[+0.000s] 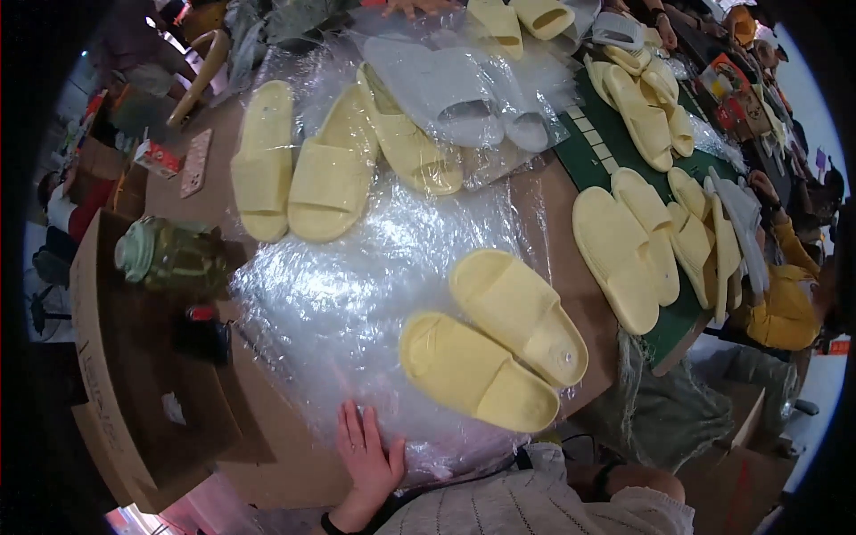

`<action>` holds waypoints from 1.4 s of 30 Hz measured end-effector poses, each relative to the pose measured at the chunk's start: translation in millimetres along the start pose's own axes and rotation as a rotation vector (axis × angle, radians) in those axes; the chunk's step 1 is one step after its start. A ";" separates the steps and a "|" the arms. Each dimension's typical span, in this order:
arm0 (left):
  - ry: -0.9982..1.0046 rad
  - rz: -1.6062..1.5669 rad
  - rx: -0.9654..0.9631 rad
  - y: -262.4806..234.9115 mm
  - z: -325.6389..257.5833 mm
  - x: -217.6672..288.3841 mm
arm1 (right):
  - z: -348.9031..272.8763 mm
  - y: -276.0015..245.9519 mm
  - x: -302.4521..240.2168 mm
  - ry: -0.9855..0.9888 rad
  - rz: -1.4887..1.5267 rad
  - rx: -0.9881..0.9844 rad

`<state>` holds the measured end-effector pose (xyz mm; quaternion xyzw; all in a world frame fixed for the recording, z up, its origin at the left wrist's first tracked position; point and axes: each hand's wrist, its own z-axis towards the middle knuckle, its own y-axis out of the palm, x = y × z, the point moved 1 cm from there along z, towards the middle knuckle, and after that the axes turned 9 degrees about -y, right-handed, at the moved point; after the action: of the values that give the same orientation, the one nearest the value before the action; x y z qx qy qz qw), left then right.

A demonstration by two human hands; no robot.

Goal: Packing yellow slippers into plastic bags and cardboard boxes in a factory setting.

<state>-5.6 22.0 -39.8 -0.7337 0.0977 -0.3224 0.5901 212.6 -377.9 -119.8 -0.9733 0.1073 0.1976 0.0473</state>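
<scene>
My left hand (368, 453) lies flat with its fingers apart on a stack of clear plastic bags (330, 294), near the table's front edge. Beyond it to the right, a yellow slipper (477, 370) and its mate, another yellow slipper (522, 308), rest side by side on the plastic. My right forearm (646, 480), with a dark band, bends in at the lower right; its hand is hidden. Farther back lie several more yellow slippers (332, 174), partly under clear film. Grey slippers (437, 85) in a clear bag overlap them.
At left stand an open cardboard box (160, 374), a jar (174, 254) with a pale green lid, a phone-like pink case (196, 163) and a red-and-white box (159, 159). Rightward, yellow slippers (615, 250) sit on a green surface (655, 343). Other people work beyond, one in a yellow top (789, 303).
</scene>
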 end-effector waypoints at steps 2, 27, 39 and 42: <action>-0.010 0.011 -0.056 2.3 1.1 -0.2 | 4.0 -5.9 -24.6 -0.018 0.089 -0.035; 0.004 0.157 -0.164 7.0 -17.7 -17.2 | -61.0 -229.3 -108.0 -0.231 0.855 -0.355; 0.014 0.064 -0.090 14.1 -10.9 -20.4 | -88.7 -42.4 -54.3 -0.259 1.030 -0.200; 0.002 0.049 -0.086 1.7 -18.0 -11.9 | -128.5 -37.4 23.8 -0.242 1.089 -0.232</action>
<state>-25.0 13.4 -44.0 -0.7553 0.1298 -0.3042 0.5658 290.6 -363.4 -9.5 -0.7469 0.5649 0.3139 -0.1566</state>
